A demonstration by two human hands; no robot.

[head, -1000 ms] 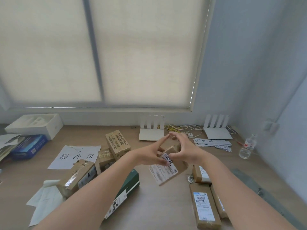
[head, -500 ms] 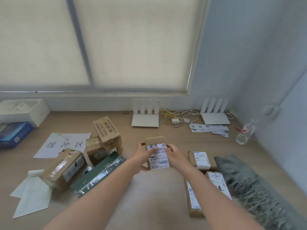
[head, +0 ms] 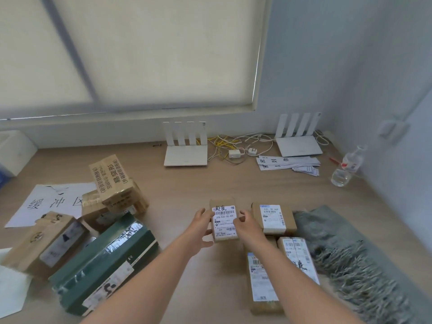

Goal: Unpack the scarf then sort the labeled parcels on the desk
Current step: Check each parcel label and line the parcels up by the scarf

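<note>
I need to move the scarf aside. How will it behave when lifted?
The scarf lies crumpled and soft, so it probably flops and drapes. Its fringe could drag across the parcel beside it. Likely light.

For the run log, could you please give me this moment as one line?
phase: sorting | left hand: grips small labeled parcel | right hand: grips same parcel | scarf: unpacked, lying at right

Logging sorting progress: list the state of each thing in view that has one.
small parcel: label up, held by both hands
left hand: holds parcel's left edge
right hand: holds its right edge
scarf: unpacked, lying loose on the desk
green box: closed, lying flat
water bottle: upright, partly full
window blind: drawn down
</note>
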